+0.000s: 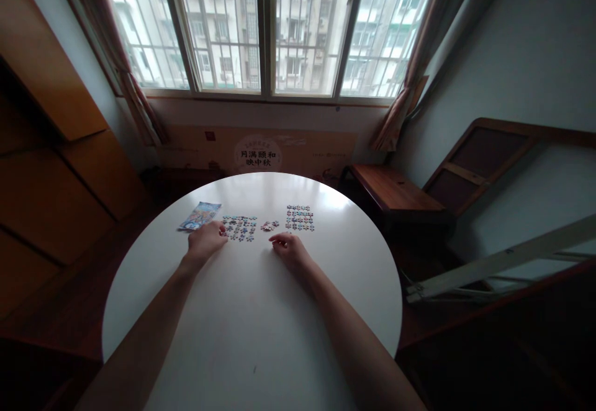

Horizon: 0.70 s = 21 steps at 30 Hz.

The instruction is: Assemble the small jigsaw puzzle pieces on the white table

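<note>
Jigsaw puzzle pieces (246, 229) lie in loose rows on the left part of the white round table (251, 311). At their left edge is my left hand (207, 237), its fingers closed together around what looks like a puzzle piece, partly hidden. A small pile of puzzle pieces (269, 226) sits in the middle. Just below that pile rests my right hand (289, 249), fingers loosely bent and slightly apart, with nothing visible in them. Beyond it, to the right, another set of puzzle pieces (300, 218) is laid out in rows.
A blue printed picture sheet (201, 215) lies flat beyond my left hand. Past the table's far edge stands a printed cardboard panel (316, 150) under the barred window. To the right is a low wooden bench (395, 189), with orange cabinets (37, 194) at the left.
</note>
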Each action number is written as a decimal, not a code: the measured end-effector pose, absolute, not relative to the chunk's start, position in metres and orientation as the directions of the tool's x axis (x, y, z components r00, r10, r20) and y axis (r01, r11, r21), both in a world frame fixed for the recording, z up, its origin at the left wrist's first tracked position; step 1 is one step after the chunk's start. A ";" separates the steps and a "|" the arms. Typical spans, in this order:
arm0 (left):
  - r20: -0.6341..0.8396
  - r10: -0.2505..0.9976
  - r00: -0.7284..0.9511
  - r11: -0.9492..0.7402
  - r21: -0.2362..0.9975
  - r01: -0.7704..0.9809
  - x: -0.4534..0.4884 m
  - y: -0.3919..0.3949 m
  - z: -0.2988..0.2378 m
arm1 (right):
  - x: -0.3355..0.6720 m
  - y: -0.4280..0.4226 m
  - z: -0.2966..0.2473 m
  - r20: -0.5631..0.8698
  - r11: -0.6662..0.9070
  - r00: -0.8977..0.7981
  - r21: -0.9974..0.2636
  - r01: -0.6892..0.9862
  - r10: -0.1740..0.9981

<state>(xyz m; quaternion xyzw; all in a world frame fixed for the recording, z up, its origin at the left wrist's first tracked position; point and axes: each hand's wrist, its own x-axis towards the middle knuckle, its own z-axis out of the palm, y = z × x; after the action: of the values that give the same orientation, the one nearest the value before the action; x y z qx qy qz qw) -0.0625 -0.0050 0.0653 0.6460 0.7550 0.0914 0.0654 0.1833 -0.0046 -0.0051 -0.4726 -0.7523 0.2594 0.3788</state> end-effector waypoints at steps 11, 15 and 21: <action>-0.041 0.989 -0.139 0.143 0.107 0.984 -0.060 -0.007 0.067 | 0.183 -0.008 0.000 0.322 0.413 -0.259 -0.739 0.532 0.911; -0.041 0.991 -0.127 0.132 0.119 0.984 -0.058 -0.008 0.067 | 0.184 -0.009 0.001 0.321 0.413 -0.261 -0.736 0.537 0.910; -0.038 0.991 -0.125 0.130 0.146 0.981 -0.054 -0.011 0.070 | 0.184 -0.008 0.000 0.322 0.421 -0.272 -0.734 0.533 0.907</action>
<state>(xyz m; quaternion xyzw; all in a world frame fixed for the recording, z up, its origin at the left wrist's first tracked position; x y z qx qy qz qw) -0.0543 -0.0107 0.0703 0.6583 0.7489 0.0423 0.0628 0.1840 -0.0081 0.0004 -0.4758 -0.7567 0.2516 0.3711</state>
